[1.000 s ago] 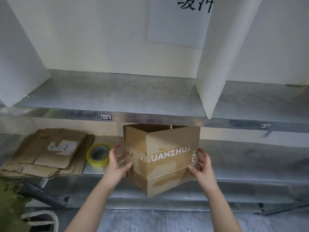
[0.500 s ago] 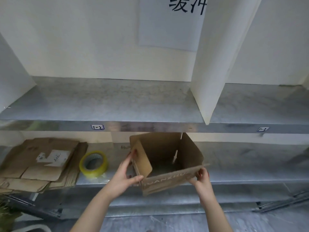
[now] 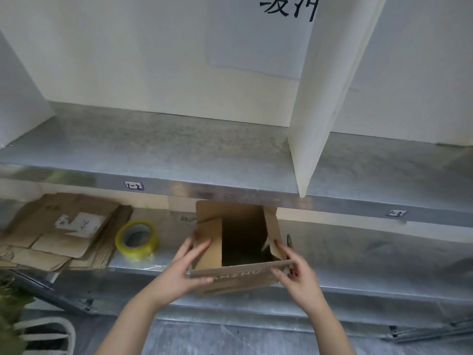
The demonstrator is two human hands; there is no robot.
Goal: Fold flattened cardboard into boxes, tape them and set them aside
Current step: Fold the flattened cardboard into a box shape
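The brown cardboard box stands with its open mouth up toward the camera, at the front edge of the lower metal shelf. Its near wall hangs out past that edge, and whether its base rests on the shelf cannot be told. White printed letters run along the near wall. The left side flap leans inward over the dark interior, while the far flap and the right flap stand up.

The left hand grips the box's near left corner, with its fingers laid over the inward-leaning flap and its thumb pressed on the near wall. The right hand grips the near right corner, its fingers curled round the top edge of the near wall.

To the left on the same shelf, well apart from the box, lies a roll of clear yellowish packing tape, tilted on its side. Just beyond it sits a stack of flattened brown cardboard with a white label on the top piece.

Above, the upper metal shelf carries a white upright divider panel. Behind that, on the wall, hangs a white paper sheet with black handwritten characters. A grey marbled floor shows below the arms.
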